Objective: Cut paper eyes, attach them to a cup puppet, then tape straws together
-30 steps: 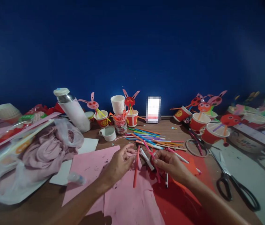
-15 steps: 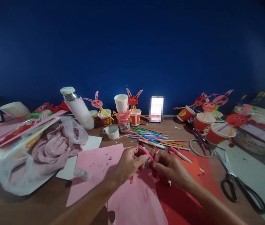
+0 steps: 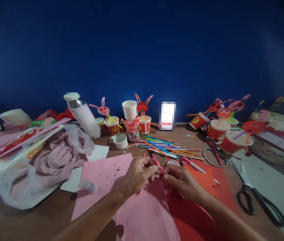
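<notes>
My left hand (image 3: 140, 172) is closed, thumb against fingers, around a thin pink stick (image 3: 156, 161) that slants down toward the other hand. My right hand (image 3: 179, 177) pinches a small red paper piece (image 3: 161, 174) at the stick's lower end; the fingers partly cover it. Both hands meet above a pink paper sheet (image 3: 147, 211) and a red sheet (image 3: 194, 224). Just beyond them lies a pile of coloured sticks (image 3: 162, 145). A pink and white marker (image 3: 194, 166) rests right of my right hand.
Scissors (image 3: 247, 187) lie at the right, near red paper cups (image 3: 218, 130) with paper rabbit figures. At the back stand a phone (image 3: 167, 115), stacked white cups (image 3: 130, 109) and a white flask (image 3: 84, 117). A plastic bag with cloth (image 3: 56, 157) fills the left.
The pink stick has turned slightly more upright between my hands. A red strip now hangs lower beneath my right fingers. Both hands stay in nearly the same place.
</notes>
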### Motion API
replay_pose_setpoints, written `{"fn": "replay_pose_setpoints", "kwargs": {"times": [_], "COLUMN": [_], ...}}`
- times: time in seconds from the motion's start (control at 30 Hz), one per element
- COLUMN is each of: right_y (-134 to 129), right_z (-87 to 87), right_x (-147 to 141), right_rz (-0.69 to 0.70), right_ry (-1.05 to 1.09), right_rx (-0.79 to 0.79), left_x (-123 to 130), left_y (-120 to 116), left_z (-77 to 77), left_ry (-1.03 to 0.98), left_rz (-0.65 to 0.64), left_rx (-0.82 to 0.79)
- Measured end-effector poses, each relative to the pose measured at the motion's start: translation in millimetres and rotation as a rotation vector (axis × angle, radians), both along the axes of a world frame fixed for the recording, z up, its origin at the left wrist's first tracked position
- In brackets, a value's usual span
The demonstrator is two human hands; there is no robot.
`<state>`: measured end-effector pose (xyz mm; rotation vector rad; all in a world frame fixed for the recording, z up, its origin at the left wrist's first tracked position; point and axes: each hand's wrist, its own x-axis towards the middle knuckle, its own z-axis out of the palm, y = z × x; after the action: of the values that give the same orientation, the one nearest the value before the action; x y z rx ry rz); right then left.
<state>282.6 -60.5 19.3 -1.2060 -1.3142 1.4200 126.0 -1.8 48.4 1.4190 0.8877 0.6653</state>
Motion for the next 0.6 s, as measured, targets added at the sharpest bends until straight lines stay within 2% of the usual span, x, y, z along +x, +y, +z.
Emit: {"fn": "replay_pose_setpoints", "kwargs": {"times": [0.2,0.43,0.6], "right_y": [-0.3,-3.2,-3.3], "right_z": [-0.3,2.3,-0.5], "right_x": [-2.8,-7.0,-5.5], "right_rz": [-0.002,-0.117,-0.126], "right_ry": [-0.028,-0.515,-0.624], "right_rx": [0.034,0.317,0.392], "left_x": [-0.4,0.1,-1.7], "left_y": [-0.4,1.1,2.5], "left_z": [2.3,-2.5,-5.4], "left_ry": [-0.064,-0.110,-0.090], "left_rz": [-0.016,-0.009,0.004], "left_rx": [-0.076,-0.168,-0.168]}}
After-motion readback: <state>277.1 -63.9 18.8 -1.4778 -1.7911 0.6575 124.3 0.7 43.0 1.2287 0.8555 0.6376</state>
